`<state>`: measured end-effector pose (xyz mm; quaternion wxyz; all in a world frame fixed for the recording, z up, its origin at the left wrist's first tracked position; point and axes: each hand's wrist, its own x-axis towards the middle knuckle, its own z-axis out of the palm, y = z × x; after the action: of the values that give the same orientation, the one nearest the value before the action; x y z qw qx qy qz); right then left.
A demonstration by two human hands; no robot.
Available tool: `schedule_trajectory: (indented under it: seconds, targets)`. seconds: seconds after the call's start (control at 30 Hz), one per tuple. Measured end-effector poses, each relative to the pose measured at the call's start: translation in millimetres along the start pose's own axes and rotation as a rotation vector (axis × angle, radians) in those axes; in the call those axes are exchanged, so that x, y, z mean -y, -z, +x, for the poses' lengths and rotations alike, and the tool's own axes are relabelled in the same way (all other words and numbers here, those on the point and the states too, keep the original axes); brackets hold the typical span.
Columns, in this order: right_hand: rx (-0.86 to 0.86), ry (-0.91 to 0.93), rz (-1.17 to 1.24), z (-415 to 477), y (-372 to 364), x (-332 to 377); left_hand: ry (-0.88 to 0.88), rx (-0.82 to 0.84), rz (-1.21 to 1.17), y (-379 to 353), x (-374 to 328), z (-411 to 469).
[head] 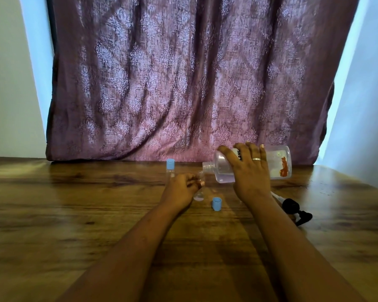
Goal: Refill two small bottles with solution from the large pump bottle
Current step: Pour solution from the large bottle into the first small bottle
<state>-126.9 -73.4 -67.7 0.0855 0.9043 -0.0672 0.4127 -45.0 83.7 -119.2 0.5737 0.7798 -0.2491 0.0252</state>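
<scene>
My right hand (249, 171) grips the large clear bottle (279, 164), tipped on its side with its open neck pointing left and clear liquid inside. Its mouth sits right over a small clear bottle (199, 194) that my left hand (182, 188) holds upright on the table; that small bottle is uncapped and mostly hidden by my fingers. Its blue cap (217, 203) lies on the table just to the right. A second small bottle (170, 168) with a blue cap on stands behind my left hand.
The black pump head (292, 209) with its white tube lies on the wooden table (74, 203) right of my right forearm. A patterned purple curtain (183, 83) hangs close behind the table's far edge.
</scene>
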Motion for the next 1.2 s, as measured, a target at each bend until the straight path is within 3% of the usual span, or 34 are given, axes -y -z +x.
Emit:
schedule_trajectory:
  seconds: [1.2]
  targets:
    - [0.016, -0.007, 0.006, 0.8, -0.9, 0.6, -0.028, 0.008, -0.003, 0.6, 2.7, 1.5]
